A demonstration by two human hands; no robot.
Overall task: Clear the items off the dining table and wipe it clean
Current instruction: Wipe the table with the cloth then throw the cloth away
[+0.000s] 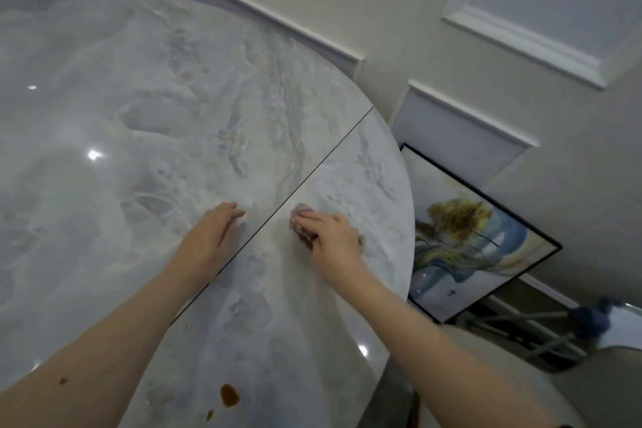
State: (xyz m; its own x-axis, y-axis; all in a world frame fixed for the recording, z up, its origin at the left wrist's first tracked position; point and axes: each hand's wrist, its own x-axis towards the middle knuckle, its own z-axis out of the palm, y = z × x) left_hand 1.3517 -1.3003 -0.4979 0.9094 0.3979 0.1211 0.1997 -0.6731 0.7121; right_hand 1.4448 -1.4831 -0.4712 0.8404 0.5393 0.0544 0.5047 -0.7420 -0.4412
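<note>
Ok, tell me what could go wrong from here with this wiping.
1. The brown spill near the table's near edge sits well behind the right hand and its cloth, so it may be missed.
2. The cloth already looks stained brown underneath, so it could smear rather than clean.
3. The left hand rests flat on the glossy top and may leave marks.

Grey-veined marble table [139, 115], brown stain [229, 395], pinkish cloth [301, 215].
</note>
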